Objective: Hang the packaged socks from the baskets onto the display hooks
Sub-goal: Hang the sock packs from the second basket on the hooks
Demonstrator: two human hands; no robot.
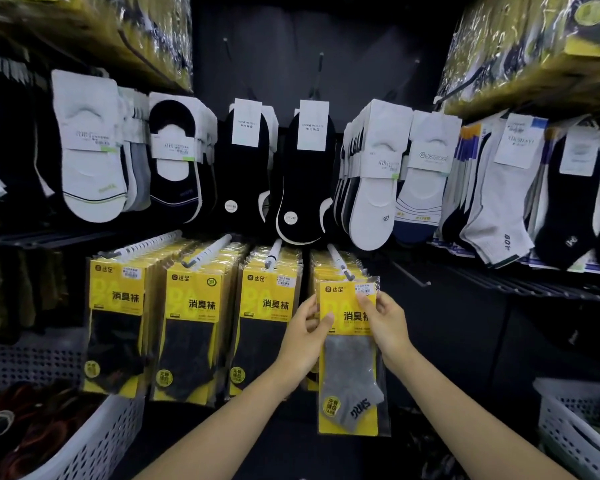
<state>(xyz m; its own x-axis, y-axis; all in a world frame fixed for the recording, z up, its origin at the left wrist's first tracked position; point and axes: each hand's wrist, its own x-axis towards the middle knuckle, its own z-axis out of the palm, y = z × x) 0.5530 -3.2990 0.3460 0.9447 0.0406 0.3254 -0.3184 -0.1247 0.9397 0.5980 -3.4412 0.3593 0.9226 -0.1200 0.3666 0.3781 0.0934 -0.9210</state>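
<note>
We look down at our two bare arms reaching up from the bottom of the frame toward a dark wall of sock displays. Just right of centre, low in the frame, we hold one yellow packaged pair of grey socks upright by its top. The left hand pinches the left edge of the pack between thumb and fingers. The right hand pinches the upper right corner the same way. So both hands are clamped on this pack.

The pack's top edge sits just below the tip of a white display hook, which already carries a row of matching yellow packs. We cannot tell whether the pack's hanging hole has caught the hook. Three more full hooks of yellow packs fill the lower left of centre. Loose-hung ankle socks cross the middle of the frame.

A white perforated basket sits at lower left and another basket at lower right.

In our judgement, the risk is missing the hook tip. The hole is small and hidden behind glossy film, so the pack could slide off and drop. Pushing too hard could also shove the packs behind out of line.
</note>
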